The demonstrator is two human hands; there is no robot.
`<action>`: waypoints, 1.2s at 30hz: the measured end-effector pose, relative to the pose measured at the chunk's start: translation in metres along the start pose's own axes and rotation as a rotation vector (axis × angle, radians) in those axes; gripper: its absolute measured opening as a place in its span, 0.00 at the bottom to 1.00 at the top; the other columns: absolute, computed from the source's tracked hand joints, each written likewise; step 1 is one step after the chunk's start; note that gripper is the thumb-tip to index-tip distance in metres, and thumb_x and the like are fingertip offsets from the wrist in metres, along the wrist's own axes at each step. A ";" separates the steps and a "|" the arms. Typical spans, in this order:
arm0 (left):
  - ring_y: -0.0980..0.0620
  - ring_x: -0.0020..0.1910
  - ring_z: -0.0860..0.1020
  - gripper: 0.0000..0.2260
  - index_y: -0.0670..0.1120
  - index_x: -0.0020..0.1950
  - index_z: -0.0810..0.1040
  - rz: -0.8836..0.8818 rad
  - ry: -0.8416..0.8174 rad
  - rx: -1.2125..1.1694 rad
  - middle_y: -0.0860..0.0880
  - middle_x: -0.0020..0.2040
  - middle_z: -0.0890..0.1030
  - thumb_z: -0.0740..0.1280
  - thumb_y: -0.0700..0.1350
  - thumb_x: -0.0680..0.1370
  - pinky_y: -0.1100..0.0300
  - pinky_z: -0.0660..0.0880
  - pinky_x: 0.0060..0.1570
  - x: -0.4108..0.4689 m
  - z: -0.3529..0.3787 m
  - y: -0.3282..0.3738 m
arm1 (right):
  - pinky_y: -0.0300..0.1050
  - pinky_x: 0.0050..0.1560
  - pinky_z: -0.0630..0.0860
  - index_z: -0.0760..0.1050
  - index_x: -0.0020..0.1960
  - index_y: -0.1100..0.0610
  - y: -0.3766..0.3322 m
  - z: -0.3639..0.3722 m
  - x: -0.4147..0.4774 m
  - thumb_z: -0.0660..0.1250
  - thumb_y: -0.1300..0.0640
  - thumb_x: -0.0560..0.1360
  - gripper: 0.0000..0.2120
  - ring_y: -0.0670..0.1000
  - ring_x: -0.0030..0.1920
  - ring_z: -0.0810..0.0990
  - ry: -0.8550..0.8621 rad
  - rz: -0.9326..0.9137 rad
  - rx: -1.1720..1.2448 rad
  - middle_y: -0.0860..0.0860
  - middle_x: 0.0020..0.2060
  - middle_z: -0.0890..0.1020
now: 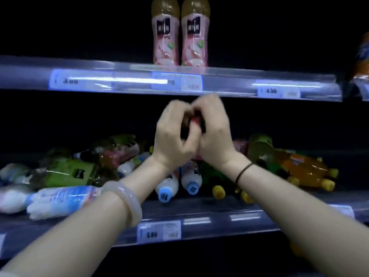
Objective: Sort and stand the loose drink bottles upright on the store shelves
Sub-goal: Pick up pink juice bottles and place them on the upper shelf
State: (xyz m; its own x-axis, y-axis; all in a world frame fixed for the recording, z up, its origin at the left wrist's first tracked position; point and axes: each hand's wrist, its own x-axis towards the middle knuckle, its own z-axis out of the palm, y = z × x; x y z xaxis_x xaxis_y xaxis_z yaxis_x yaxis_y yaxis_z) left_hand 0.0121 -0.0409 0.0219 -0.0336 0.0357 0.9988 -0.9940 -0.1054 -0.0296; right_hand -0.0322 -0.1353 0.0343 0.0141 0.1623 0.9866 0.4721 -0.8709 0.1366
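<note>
My left hand (173,134) and my right hand (213,130) are raised together between the two shelves, both closed around one dark bottle with a red label (194,121); most of it is hidden by my fingers and blurred. Two pink-labelled bottles (179,37) stand upright side by side on the upper shelf (229,82). On the lower shelf (199,222) lie several loose bottles: green-labelled ones (67,172), a clear water bottle (61,200), two white bottles with blue caps (179,182) and orange drinks with yellow caps (305,170).
Price tags (159,230) run along both shelf fronts. An orange bottle (362,62) shows at the far right edge of the upper level. The rest of the upper shelf is dark on both sides of the pink bottles.
</note>
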 end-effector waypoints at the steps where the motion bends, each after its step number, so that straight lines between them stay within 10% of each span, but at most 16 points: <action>1: 0.51 0.37 0.70 0.08 0.35 0.41 0.74 -0.077 -0.098 0.013 0.42 0.36 0.73 0.60 0.41 0.72 0.68 0.64 0.41 -0.019 0.004 -0.012 | 0.48 0.42 0.67 0.74 0.42 0.66 0.007 0.004 -0.018 0.60 0.64 0.71 0.06 0.57 0.40 0.71 -0.127 0.043 -0.019 0.61 0.37 0.75; 8: 0.46 0.43 0.77 0.10 0.41 0.46 0.79 -1.074 -0.725 0.103 0.43 0.43 0.80 0.58 0.34 0.76 0.57 0.73 0.38 -0.063 0.033 -0.099 | 0.54 0.72 0.56 0.57 0.74 0.56 0.083 0.062 -0.068 0.66 0.55 0.73 0.32 0.60 0.74 0.57 -0.929 0.609 -0.411 0.56 0.75 0.58; 12: 0.49 0.40 0.77 0.09 0.42 0.39 0.76 -1.259 -0.673 -0.094 0.45 0.38 0.78 0.60 0.32 0.75 0.64 0.75 0.35 -0.058 0.044 -0.114 | 0.57 0.70 0.57 0.56 0.75 0.57 0.107 0.085 -0.076 0.67 0.49 0.72 0.36 0.62 0.71 0.57 -0.990 0.684 -0.511 0.57 0.72 0.60; 17: 0.51 0.44 0.78 0.08 0.40 0.56 0.76 -1.666 -0.415 -0.608 0.43 0.47 0.79 0.65 0.39 0.77 0.67 0.77 0.33 -0.056 0.060 -0.105 | 0.54 0.64 0.66 0.72 0.64 0.59 0.114 0.087 -0.078 0.67 0.51 0.73 0.22 0.63 0.62 0.67 -0.924 0.763 -0.519 0.59 0.63 0.67; 24: 0.47 0.39 0.80 0.21 0.46 0.64 0.72 -1.686 -0.025 -0.750 0.42 0.46 0.81 0.72 0.44 0.72 0.54 0.78 0.32 -0.052 0.086 -0.112 | 0.31 0.36 0.74 0.78 0.44 0.57 0.110 0.051 -0.079 0.68 0.61 0.74 0.01 0.43 0.36 0.77 -0.517 1.131 0.390 0.46 0.35 0.80; 27: 0.46 0.40 0.80 0.23 0.43 0.64 0.70 -1.505 0.075 -0.723 0.41 0.49 0.79 0.72 0.38 0.71 0.55 0.79 0.38 -0.049 0.090 -0.118 | 0.44 0.48 0.73 0.79 0.51 0.62 0.143 0.039 -0.073 0.62 0.61 0.76 0.08 0.53 0.46 0.79 -0.445 0.983 0.001 0.56 0.43 0.81; 31: 0.50 0.35 0.80 0.17 0.42 0.58 0.74 -1.356 -0.096 -0.737 0.44 0.44 0.80 0.70 0.34 0.72 0.60 0.78 0.34 -0.041 0.097 -0.115 | 0.56 0.73 0.54 0.50 0.77 0.53 0.192 0.032 -0.075 0.67 0.57 0.73 0.38 0.61 0.74 0.57 -1.068 0.779 -0.645 0.57 0.75 0.59; 36: 0.39 0.49 0.81 0.21 0.40 0.63 0.72 -1.343 -0.244 -0.786 0.36 0.54 0.81 0.71 0.34 0.71 0.45 0.78 0.52 -0.047 0.103 -0.117 | 0.60 0.73 0.51 0.52 0.76 0.51 0.204 0.048 -0.086 0.67 0.59 0.73 0.37 0.62 0.75 0.53 -1.184 0.650 -0.775 0.57 0.75 0.56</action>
State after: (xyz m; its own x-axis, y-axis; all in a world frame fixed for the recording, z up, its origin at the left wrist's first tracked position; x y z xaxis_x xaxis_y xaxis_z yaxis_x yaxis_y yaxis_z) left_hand 0.1404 -0.1327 -0.0176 0.8227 -0.4882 0.2912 -0.0889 0.3955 0.9141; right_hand 0.1052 -0.3050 -0.0266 0.8664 -0.3891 0.3129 -0.4397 -0.8915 0.1088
